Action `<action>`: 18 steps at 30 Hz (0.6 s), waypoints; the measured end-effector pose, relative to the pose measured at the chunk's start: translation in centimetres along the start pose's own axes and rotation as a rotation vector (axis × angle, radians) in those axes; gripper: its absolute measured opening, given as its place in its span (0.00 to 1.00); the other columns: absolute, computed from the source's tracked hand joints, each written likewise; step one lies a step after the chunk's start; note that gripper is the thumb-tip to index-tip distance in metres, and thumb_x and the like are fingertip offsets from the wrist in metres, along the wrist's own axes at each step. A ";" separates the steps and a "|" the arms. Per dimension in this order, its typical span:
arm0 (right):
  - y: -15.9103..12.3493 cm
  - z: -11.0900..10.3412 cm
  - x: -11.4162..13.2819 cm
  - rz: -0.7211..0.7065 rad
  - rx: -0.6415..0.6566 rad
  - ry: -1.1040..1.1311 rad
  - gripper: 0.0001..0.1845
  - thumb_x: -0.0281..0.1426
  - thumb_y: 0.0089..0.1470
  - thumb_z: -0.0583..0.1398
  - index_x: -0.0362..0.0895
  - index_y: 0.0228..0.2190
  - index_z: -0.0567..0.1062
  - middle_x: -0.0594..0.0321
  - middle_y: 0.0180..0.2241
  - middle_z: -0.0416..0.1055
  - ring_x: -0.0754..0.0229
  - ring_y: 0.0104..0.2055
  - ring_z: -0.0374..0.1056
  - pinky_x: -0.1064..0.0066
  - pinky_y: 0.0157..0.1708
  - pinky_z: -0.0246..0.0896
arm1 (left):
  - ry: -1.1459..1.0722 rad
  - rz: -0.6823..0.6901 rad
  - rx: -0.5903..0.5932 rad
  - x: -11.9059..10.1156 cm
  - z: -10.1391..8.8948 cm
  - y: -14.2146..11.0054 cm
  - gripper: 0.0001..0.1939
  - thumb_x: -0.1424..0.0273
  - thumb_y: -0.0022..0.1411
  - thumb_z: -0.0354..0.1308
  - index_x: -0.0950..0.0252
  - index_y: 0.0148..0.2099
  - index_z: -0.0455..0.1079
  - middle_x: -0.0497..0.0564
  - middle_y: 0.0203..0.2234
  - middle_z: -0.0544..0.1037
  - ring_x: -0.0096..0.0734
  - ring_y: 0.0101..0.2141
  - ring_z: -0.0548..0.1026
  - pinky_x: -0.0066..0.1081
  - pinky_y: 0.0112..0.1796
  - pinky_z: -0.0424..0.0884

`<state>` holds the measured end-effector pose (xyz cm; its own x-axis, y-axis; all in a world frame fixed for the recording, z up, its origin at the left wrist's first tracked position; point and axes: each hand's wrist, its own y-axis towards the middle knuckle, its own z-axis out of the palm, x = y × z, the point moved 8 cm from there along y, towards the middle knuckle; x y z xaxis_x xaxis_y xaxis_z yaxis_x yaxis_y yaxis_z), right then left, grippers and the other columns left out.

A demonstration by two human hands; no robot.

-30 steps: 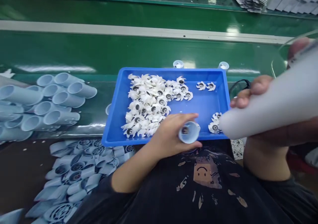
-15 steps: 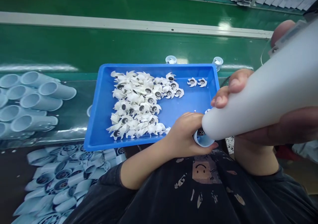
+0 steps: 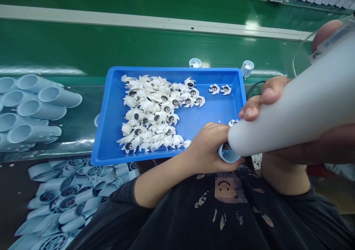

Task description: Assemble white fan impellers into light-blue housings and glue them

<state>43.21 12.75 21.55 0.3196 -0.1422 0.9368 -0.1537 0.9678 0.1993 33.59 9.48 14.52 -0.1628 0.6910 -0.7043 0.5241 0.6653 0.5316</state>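
"What's biggest there?"
"The green workbench (image 3: 97,46), with a blue tray (image 3: 104,131) at its near side."
"Next?"
"A long white tool (image 3: 299,98), slanting down from the right. The right hand (image 3: 274,90) has its fingers wrapped round it."
"And the left hand (image 3: 206,142)?"
"Curled about a pale blue tube (image 3: 231,157) by the tray's near edge, fingers and thumb on opposite sides."
"Is the tool touching the tube?"
"Its rounded end hides part of the mouth; I can't tell about contact."
"Smallest?"
"White fan wheels (image 3: 155,105), heaped in the tray's left half, two lying apart near its far right corner."
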 end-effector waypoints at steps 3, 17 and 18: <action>-0.6 0.0 -0.2 -0.140 0.042 -0.007 0.20 0.54 0.36 0.68 0.54 0.26 0.77 0.69 0.30 0.72 0.58 0.28 0.73 0.63 0.24 0.73 | -0.005 0.021 -0.013 -0.2 -0.1 0.0 0.10 0.62 0.53 0.59 0.62 0.32 0.64 0.47 0.23 0.74 0.32 0.27 0.73 0.32 0.27 0.65; 0.3 0.0 -0.3 0.036 -0.149 -0.042 0.28 0.62 0.33 0.64 0.50 0.15 0.69 0.70 0.19 0.68 0.61 0.18 0.68 0.67 0.15 0.68 | -0.004 0.016 -0.009 0.1 0.0 0.2 0.10 0.62 0.54 0.58 0.62 0.30 0.62 0.47 0.23 0.73 0.32 0.26 0.72 0.32 0.26 0.63; 0.3 0.1 -0.4 0.080 -0.171 -0.054 0.30 0.63 0.32 0.63 0.49 0.14 0.68 0.70 0.18 0.66 0.62 0.17 0.67 0.68 0.14 0.66 | -0.002 0.022 -0.014 0.1 0.0 0.2 0.10 0.62 0.54 0.59 0.62 0.30 0.62 0.47 0.23 0.73 0.32 0.26 0.72 0.32 0.26 0.63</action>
<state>42.96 13.11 21.28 0.2614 -0.0696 0.9627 -0.0138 0.9970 0.0758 33.65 9.68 14.56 -0.1492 0.7050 -0.6934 0.5156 0.6538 0.5538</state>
